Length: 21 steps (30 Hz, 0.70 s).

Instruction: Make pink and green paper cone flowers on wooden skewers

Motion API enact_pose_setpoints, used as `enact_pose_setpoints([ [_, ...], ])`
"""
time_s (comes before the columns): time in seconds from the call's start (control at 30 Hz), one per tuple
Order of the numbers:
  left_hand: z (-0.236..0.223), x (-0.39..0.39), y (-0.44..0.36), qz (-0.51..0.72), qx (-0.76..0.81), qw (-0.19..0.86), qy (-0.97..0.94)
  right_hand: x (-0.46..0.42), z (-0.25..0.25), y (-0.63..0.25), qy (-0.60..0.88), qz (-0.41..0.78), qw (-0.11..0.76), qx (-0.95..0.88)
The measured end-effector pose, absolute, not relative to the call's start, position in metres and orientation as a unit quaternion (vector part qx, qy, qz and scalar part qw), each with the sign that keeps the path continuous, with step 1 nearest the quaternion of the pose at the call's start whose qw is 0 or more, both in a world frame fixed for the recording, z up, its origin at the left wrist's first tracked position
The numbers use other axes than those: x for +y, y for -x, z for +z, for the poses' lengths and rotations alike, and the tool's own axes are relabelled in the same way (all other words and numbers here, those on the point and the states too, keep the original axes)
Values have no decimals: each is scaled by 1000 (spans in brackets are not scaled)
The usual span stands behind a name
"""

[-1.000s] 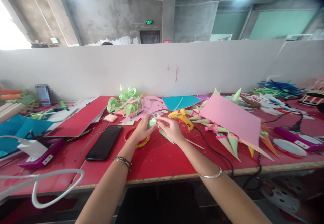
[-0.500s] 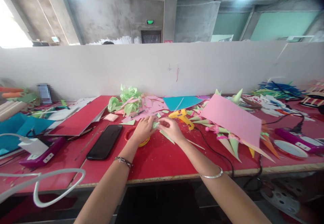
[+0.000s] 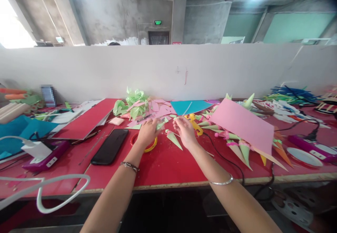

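My left hand is closed around a small crumpled piece of light-green paper, which shows past its fingertips. To the right, my right hand is raised with its fingers pinched. A tiny pale-green bit shows at those fingertips, too small to name. Between the hands a light-green paper cone lies on the red table, its point toward me. A yellow glue gun lies just behind my right hand and is partly hidden by it. Under my left wrist sits a yellow and red tape roll.
A black phone lies left of my hands. Behind are green tissue paper, pink scraps and a blue sheet. Right, a pink sheet covers several paper cones. Purple power strips stand at both sides.
My hands were together over the green paper. Now my right hand has moved away to the right and up, while my left keeps the paper. The cone between them is more exposed.
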<state>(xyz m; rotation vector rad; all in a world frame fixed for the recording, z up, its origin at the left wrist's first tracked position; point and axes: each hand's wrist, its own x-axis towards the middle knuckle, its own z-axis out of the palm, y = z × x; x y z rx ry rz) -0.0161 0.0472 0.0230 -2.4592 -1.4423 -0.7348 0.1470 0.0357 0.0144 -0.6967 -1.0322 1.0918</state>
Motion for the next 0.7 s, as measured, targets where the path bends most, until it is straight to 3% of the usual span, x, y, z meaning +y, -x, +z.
enact_pose_setpoints([
  [0.2, 14, 52, 31, -242, -594, 120, 757, 37, 15, -148, 292, 532, 668, -431],
  [0.4, 8, 49, 19, -247, -528, 98, 807, 32, 16, -145, 337, 525, 629, -463],
  [0.7, 10, 45, 7, -260, -481, 82, 833, 35, 14, -145, 277, 603, 607, -437],
])
